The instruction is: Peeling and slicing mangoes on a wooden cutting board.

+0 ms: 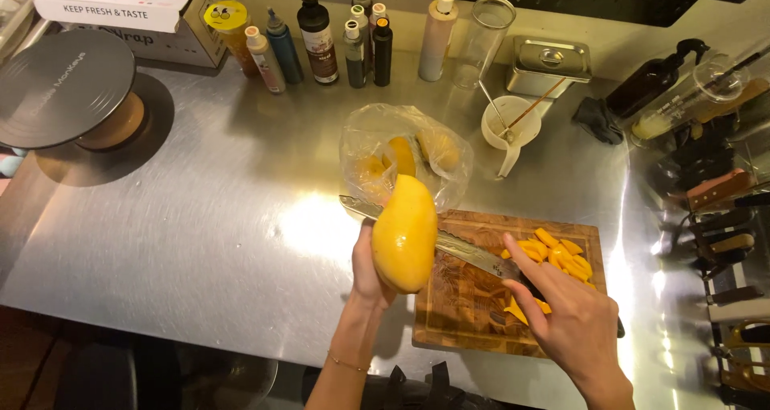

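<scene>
My left hand (367,272) holds a whole yellow mango (405,234) upright above the left edge of a wooden cutting board (465,306). My right hand (565,318) grips the handle of a long serrated knife (457,248), index finger stretched along the blade. The blade runs left behind the mango, its tip past the board's corner. A pile of cut mango pieces (561,258) lies on the board's right side, partly under my right hand.
A clear plastic bag (401,157) with more mangoes sits behind the board. Sauce bottles (321,41), a lidded steel container (549,65), a white cup with utensils (509,125) and a cake turntable (68,89) stand on the steel counter (200,218). Knives rack at the right.
</scene>
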